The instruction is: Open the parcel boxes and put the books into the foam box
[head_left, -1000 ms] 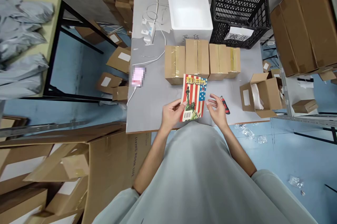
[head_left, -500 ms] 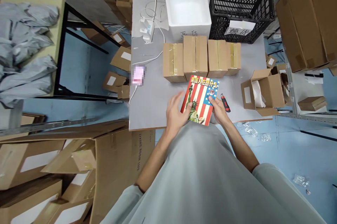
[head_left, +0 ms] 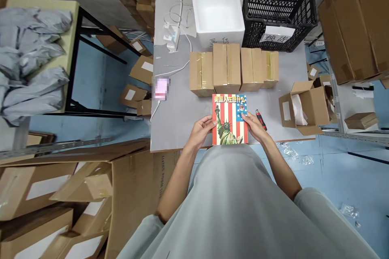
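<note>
A book (head_left: 230,123) with a red-and-white striped cover, a green Statue of Liberty and a starry blue corner is held upright to my view above the table's front edge. My left hand (head_left: 201,130) grips its left side, thumb on the cover and fingers behind. On the right side, my right hand (head_left: 254,126) pinches it with the thumb over the blue corner. Both hands are closed on the book; the fingers behind it are hidden. Just right of my right hand lies a red and black cutter-like tool (head_left: 260,120).
Several taped cardboard boxes (head_left: 226,66) stand in a row beyond the book. Behind them are a white foam box (head_left: 217,3) and a black crate (head_left: 278,11). An open carton (head_left: 304,107) sits at the right, a power strip (head_left: 172,38) at the left.
The book has turned from a tilt to straight and shifted slightly left. My left hand's raised fingers have closed around its left edge.
</note>
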{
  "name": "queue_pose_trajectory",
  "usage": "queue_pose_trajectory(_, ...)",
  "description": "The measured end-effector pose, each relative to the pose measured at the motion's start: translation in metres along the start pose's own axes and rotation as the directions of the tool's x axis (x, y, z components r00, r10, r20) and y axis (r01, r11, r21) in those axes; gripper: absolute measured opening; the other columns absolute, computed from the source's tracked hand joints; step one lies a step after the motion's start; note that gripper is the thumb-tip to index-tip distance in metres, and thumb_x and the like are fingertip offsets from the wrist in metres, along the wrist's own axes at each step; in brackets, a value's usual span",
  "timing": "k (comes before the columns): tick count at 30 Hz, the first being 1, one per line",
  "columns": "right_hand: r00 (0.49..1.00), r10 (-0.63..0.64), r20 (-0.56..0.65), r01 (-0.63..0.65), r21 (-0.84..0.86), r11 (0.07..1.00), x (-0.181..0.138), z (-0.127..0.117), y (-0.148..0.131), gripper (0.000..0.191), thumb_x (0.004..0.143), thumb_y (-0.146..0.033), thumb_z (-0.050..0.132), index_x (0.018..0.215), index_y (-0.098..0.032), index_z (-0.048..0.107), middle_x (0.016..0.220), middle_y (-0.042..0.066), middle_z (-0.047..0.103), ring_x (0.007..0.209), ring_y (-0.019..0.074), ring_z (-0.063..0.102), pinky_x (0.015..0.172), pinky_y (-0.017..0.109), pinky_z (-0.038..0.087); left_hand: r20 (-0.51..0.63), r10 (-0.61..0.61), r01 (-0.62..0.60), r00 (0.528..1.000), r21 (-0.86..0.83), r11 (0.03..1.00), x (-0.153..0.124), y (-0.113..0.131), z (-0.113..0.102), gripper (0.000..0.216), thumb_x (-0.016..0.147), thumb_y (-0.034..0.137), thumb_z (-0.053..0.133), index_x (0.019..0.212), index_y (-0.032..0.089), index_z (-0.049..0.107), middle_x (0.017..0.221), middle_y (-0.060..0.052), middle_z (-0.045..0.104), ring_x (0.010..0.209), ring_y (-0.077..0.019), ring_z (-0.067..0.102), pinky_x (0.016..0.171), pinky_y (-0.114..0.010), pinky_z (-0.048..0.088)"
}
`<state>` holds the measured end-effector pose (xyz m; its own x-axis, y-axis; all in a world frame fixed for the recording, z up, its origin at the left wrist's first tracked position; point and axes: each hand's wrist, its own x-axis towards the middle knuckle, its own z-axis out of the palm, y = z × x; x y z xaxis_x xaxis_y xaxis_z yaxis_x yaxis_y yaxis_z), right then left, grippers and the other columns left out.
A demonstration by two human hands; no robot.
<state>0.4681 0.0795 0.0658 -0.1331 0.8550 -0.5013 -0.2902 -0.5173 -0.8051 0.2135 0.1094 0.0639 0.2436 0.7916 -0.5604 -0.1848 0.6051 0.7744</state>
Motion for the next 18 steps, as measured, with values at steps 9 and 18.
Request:
queue_pose_trajectory(9,0.998,-0.060,0.026,0.062,-0.069,0.996,0.005,0.013,-0.011,0.056,0.081,-0.067,0.091,0.119,-0.027,0.079,0.117,0.004,0.086,0.127,0.0298,0.076,0.103,0.040,0.066,-0.044,0.044,-0.045,0.998,-0.006,0.999,0.001,0.006,-0.012,0.064,0.063,0.061,0.105,0.107,0.020,0.081,0.108,-0.010,0.087,0.090,-0.0222,0.080,0.076,-0.029,0.062)
queue_pose_trajectory(18,0.994,-0.088,-0.064,0.084,-0.068,0.994,0.010,0.022,-0.019,0.060,0.076,-0.069,0.094,0.116,-0.026,0.080,0.117,0.005,0.087,0.122,0.0316,0.079,0.101,0.044,0.067,-0.073,0.161,-0.162,0.984,-0.002,0.987,-0.005,0.011,-0.010,0.062,0.069,0.059,0.103,0.112,0.020,0.081,0.113,-0.011,0.087,0.097,-0.0259,0.082,0.079,-0.033,0.065)
